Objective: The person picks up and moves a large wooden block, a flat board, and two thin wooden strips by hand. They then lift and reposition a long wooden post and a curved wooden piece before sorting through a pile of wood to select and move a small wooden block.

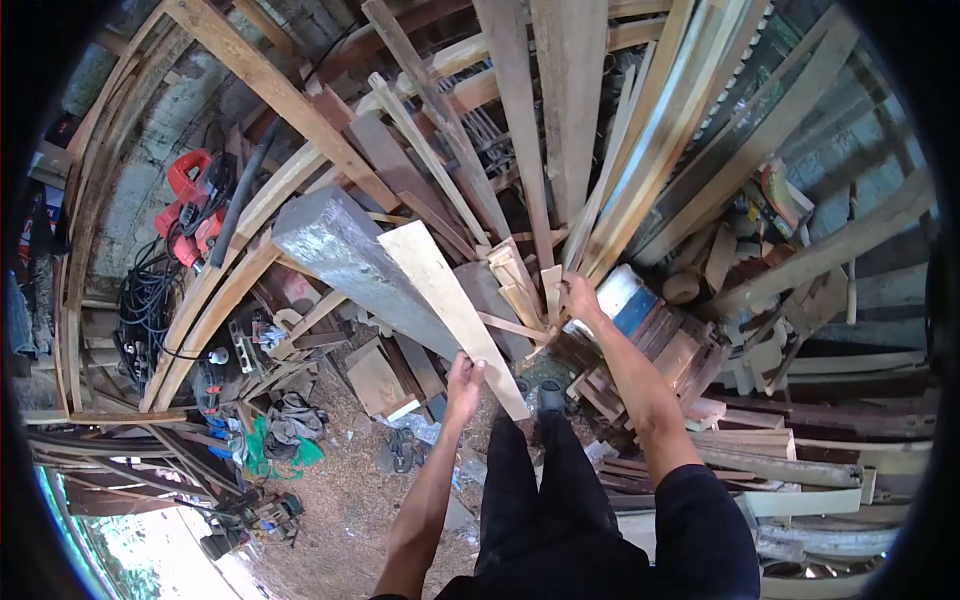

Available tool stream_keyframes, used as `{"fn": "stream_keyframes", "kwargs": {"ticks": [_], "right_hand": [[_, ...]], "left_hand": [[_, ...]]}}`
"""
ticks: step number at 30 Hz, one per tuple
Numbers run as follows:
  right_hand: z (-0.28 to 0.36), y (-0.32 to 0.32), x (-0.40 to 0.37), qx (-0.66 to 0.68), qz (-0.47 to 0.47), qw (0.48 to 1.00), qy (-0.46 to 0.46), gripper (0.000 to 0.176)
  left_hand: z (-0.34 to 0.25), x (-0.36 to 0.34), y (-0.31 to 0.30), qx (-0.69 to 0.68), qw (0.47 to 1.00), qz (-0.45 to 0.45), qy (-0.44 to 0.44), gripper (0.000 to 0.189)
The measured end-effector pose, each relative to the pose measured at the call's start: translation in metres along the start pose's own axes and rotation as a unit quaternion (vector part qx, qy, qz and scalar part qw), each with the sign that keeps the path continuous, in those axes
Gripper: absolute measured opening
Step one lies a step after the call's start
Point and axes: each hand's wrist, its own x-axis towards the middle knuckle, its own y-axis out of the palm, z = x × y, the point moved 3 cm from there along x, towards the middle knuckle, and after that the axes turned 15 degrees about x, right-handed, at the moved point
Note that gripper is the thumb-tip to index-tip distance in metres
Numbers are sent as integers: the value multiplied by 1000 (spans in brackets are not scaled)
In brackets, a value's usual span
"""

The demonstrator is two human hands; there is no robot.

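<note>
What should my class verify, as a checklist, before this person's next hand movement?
1. Left hand has hold of the pale board: ok.
2. Right hand grips the short wood piece firmly: cannot tell; the hand is at it, but the grip is unclear.
3. Pale board is free of the thick beam: cannot tell; they overlap in view.
4. Floor is free of litter: not ok; shavings and scraps lie about.
5. Red tool is away from both hands: ok, off to the left.
</note>
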Motion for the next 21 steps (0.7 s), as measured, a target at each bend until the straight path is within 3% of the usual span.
{"fn": "stream_keyframes", "kwargs": {"ticks": [6, 12, 14, 17, 20, 21], "right_hand": [[-5, 9, 14, 89, -30, 995, 35, 17], [73, -11, 19, 121, 14, 991, 48, 22], [113, -14, 19, 264, 108, 958, 23, 30], [164, -23, 24, 322, 128, 937, -52, 39], [193, -32, 37, 281, 129, 946, -97, 45], [199, -36, 40, 232, 100, 963, -91, 38]], "left_hand": [[24, 19, 11, 30, 999, 2, 17, 30], [19, 49, 25, 70, 997, -11, 40, 29], [9, 59, 34, -4, 1000, 12, 1, 25], [3, 79, 43, 44, 999, 13, 29, 24], [-22, 89, 53, 129, 991, 10, 39, 25], [-26, 93, 56, 148, 987, 20, 58, 25]]}}
